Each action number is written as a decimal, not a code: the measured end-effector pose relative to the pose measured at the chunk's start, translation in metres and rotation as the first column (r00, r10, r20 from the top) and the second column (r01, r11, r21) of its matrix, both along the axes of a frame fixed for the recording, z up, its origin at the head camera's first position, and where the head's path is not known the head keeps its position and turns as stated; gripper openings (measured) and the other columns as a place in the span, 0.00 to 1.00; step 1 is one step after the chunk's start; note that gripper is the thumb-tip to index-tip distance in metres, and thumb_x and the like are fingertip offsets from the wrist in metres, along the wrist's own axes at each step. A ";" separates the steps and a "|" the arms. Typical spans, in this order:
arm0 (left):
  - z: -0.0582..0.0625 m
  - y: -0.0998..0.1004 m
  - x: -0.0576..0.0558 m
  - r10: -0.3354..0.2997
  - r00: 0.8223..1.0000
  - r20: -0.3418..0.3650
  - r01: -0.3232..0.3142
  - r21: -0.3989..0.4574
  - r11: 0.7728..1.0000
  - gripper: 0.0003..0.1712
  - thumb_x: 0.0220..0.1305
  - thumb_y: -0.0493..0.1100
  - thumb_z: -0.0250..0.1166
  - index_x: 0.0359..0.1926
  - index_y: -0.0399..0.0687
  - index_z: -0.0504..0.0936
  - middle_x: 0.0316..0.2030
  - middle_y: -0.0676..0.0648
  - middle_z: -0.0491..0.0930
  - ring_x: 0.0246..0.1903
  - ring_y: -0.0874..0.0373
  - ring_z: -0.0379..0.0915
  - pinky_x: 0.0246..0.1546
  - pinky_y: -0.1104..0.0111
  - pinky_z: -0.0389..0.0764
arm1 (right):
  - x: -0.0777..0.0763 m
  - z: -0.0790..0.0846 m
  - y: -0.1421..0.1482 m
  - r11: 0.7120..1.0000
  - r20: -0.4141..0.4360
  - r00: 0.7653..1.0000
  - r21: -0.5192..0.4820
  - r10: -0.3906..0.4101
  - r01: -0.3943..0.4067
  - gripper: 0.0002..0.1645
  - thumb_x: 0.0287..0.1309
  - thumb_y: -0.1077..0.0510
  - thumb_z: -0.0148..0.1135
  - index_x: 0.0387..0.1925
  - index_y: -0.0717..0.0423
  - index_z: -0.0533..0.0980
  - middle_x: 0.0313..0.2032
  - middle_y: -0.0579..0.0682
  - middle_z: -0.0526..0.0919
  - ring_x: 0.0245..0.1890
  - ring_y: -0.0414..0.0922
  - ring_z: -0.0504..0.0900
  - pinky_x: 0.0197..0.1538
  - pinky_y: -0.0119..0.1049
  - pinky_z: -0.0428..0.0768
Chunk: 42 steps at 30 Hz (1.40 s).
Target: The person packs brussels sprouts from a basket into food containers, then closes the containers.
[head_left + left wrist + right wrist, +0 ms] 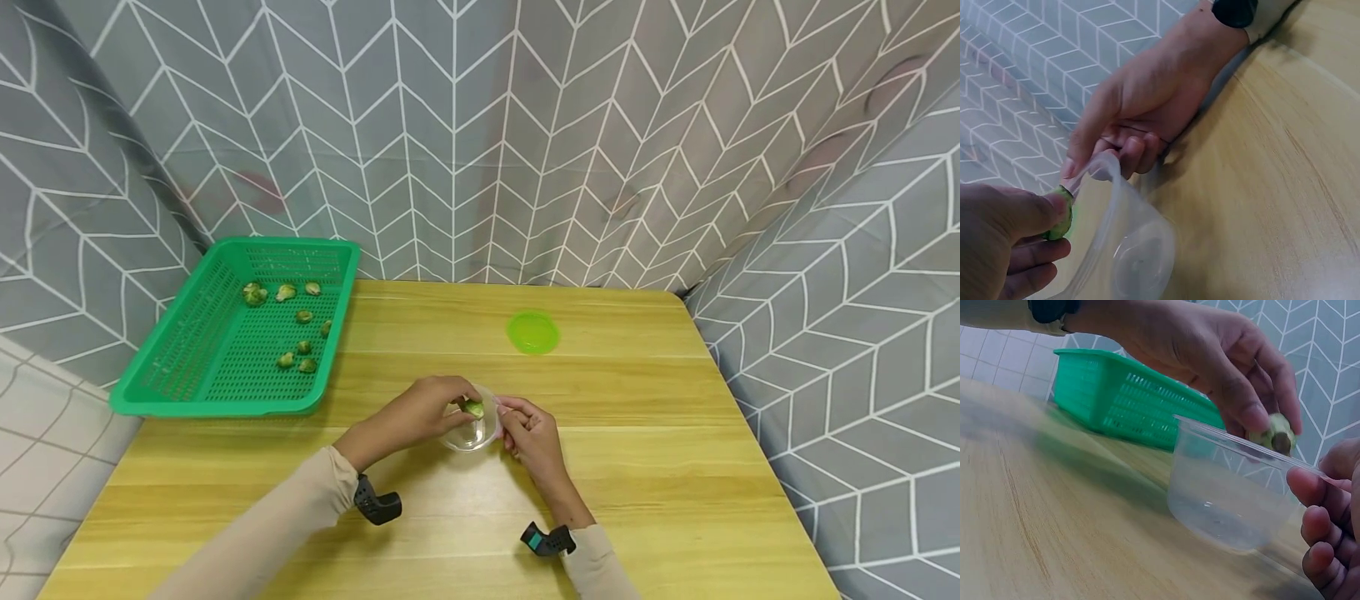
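Between thumb and fingers, my left hand (pixel 435 406) pinches a Brussels sprout (pixel 473 408) at the mouth of a clear plastic tub (pixel 467 439). The sprout's brown cut stem faces outward in the right wrist view, just over the tub's rim. My right hand (pixel 536 437) grips the far side of that rim between thumb and index finger, its other fingers curled below. Tilted a little, the tub (pixel 1222 500) has see-through walls, and no sprout shows inside it.
A green perforated basket (pixel 225 407) stands at the left of the wooden table (pixel 637 467), with several Brussels sprouts (pixel 303 317) scattered inside. A round lime-green lid (pixel 533 332) lies flat beyond the tub. Patterned grey curtains (pixel 480 142) hang behind the table.
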<state>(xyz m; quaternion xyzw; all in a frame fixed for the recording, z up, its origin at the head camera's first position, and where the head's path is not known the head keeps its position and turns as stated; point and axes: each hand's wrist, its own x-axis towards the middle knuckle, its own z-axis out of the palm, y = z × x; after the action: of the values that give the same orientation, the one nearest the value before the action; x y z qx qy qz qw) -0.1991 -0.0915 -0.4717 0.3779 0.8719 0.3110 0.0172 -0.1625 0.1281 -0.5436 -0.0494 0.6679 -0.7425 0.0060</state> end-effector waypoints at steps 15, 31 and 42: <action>-0.014 0.018 0.000 -0.018 0.999 -0.046 0.011 -0.148 0.989 0.12 0.61 0.40 0.74 0.46 0.48 0.85 0.43 0.53 0.85 0.42 0.59 0.81 0.45 0.68 0.83 | -0.001 0.001 -0.004 1.000 0.006 1.000 0.007 -0.004 0.004 0.15 0.68 0.57 0.64 0.50 0.63 0.83 0.17 0.51 0.78 0.13 0.37 0.70 0.13 0.24 0.66; -0.014 0.025 0.002 -0.017 0.998 -0.061 0.002 -0.243 0.970 0.07 0.61 0.39 0.73 0.39 0.48 0.85 0.34 0.55 0.83 0.31 0.64 0.72 0.33 0.72 0.76 | 0.001 0.008 -0.002 1.000 0.052 0.999 0.030 -0.008 0.006 0.12 0.70 0.63 0.61 0.50 0.61 0.83 0.19 0.67 0.75 0.14 0.39 0.70 0.15 0.26 0.66; -0.011 0.017 0.000 0.009 1.000 -0.002 -0.009 -0.104 0.994 0.13 0.64 0.41 0.72 0.49 0.46 0.86 0.44 0.51 0.86 0.44 0.59 0.83 0.46 0.67 0.83 | 0.000 0.000 -0.001 1.000 0.041 0.999 0.017 -0.022 0.021 0.13 0.69 0.59 0.64 0.50 0.62 0.83 0.23 0.74 0.75 0.14 0.39 0.71 0.14 0.26 0.66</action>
<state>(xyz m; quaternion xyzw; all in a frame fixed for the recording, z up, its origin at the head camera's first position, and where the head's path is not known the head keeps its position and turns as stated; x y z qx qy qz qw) -0.1987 -0.0740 -0.4822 0.3726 0.8887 0.2649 0.0350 -0.1628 0.1268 -0.5441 -0.0269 0.6744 -0.7377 0.0123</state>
